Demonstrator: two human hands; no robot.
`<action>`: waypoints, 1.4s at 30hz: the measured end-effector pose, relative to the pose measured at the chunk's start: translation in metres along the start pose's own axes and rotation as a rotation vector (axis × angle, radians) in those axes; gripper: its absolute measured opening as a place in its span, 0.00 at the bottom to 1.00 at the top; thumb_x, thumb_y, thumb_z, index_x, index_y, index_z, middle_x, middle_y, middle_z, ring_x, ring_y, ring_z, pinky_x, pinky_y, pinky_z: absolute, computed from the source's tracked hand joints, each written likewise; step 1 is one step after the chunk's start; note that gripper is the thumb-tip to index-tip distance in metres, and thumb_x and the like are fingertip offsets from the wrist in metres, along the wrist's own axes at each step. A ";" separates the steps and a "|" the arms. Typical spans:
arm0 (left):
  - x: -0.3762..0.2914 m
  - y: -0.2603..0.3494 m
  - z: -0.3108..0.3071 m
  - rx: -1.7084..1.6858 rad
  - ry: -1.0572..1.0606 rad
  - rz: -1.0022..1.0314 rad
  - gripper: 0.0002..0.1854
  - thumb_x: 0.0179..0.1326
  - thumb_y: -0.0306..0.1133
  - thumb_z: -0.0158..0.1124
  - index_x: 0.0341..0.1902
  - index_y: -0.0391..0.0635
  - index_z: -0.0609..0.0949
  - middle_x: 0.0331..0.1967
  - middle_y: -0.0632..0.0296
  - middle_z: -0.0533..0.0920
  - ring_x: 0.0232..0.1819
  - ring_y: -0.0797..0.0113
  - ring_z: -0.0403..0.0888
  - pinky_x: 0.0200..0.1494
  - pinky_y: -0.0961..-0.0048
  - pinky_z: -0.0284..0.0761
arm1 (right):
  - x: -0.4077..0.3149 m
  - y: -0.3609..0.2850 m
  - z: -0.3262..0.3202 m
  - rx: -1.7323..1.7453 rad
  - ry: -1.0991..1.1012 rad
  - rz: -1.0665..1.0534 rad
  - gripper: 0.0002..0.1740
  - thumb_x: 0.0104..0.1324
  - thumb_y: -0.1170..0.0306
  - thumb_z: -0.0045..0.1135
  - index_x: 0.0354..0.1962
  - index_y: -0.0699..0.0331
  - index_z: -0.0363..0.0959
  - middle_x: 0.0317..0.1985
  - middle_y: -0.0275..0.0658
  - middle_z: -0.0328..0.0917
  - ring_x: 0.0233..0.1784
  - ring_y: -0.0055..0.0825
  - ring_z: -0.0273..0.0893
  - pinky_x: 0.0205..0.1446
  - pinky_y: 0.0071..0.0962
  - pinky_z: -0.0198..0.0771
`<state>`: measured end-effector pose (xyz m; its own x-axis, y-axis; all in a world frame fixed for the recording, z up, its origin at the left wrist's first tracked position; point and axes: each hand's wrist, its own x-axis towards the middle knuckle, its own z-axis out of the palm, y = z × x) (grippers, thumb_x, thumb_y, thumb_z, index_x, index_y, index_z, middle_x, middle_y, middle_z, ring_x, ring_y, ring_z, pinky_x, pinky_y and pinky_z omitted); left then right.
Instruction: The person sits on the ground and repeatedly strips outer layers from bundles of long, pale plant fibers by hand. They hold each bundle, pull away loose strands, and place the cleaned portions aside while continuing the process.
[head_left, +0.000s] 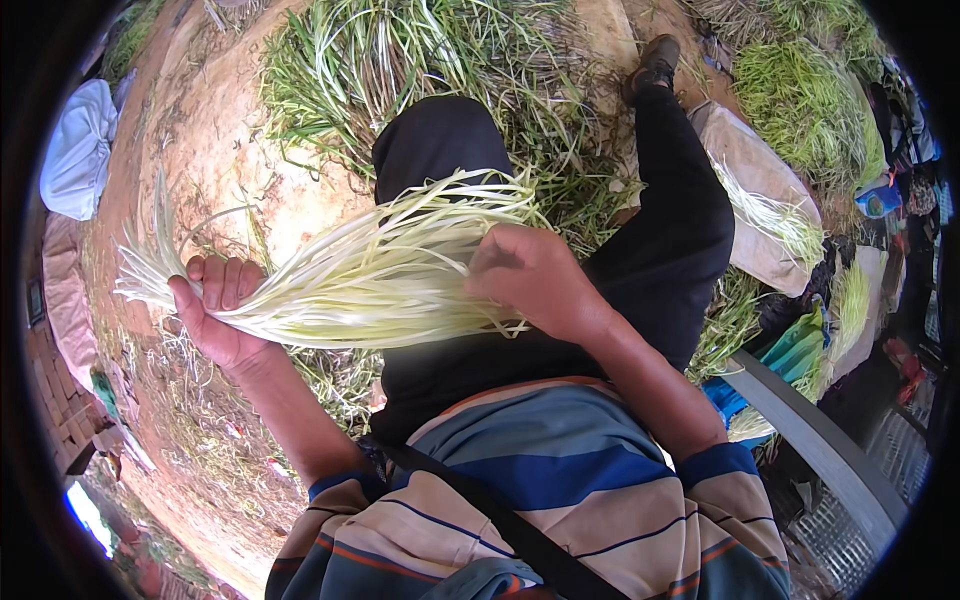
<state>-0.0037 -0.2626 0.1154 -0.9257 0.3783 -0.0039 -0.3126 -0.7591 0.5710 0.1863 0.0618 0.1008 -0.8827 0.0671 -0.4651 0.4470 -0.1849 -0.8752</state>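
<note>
My left hand is closed around the white stem end of a bundle of pale leaves that look like blanched garlic chives. The stem ends stick out past my fist to the left. From there the yellowish blades fan out to the right, lying across in front of my black-trousered knee. At the leafy end, my right hand touches the blades with bent fingers. Its fingertips are partly hidden among them, and whether they pinch any is unclear.
A large heap of green and withered leaves lies beyond my knee. More pale bundles rest on a sheet at right, below a yellow-green pile. A grey metal bar curves past my right elbow. A white sack stands far left.
</note>
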 end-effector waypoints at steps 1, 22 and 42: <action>0.000 -0.001 0.000 -0.011 0.002 -0.006 0.16 0.80 0.44 0.64 0.42 0.44 0.79 0.22 0.73 0.67 0.24 0.78 0.60 0.35 0.74 0.60 | -0.003 -0.003 -0.001 -0.016 -0.019 -0.037 0.06 0.66 0.75 0.71 0.37 0.70 0.82 0.34 0.35 0.86 0.39 0.16 0.79 0.44 0.26 0.77; 0.008 -0.015 -0.001 0.002 -0.010 -0.055 0.16 0.83 0.45 0.61 0.43 0.44 0.79 0.23 0.72 0.67 0.25 0.78 0.60 0.35 0.73 0.60 | 0.002 -0.025 0.029 -0.232 -0.180 -0.638 0.10 0.63 0.70 0.73 0.39 0.60 0.80 0.45 0.41 0.81 0.52 0.44 0.81 0.57 0.37 0.76; 0.007 0.010 -0.032 -0.052 0.068 -0.031 0.17 0.82 0.45 0.61 0.40 0.45 0.79 0.20 0.73 0.67 0.22 0.77 0.59 0.33 0.72 0.60 | -0.028 0.011 -0.073 -0.246 -0.086 0.090 0.11 0.67 0.69 0.66 0.44 0.64 0.82 0.35 0.47 0.82 0.36 0.39 0.82 0.46 0.36 0.77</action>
<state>-0.0204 -0.2838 0.0949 -0.9273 0.3663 -0.0775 -0.3501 -0.7747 0.5266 0.2269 0.1296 0.0944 -0.8424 -0.0247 -0.5383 0.5364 0.0576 -0.8420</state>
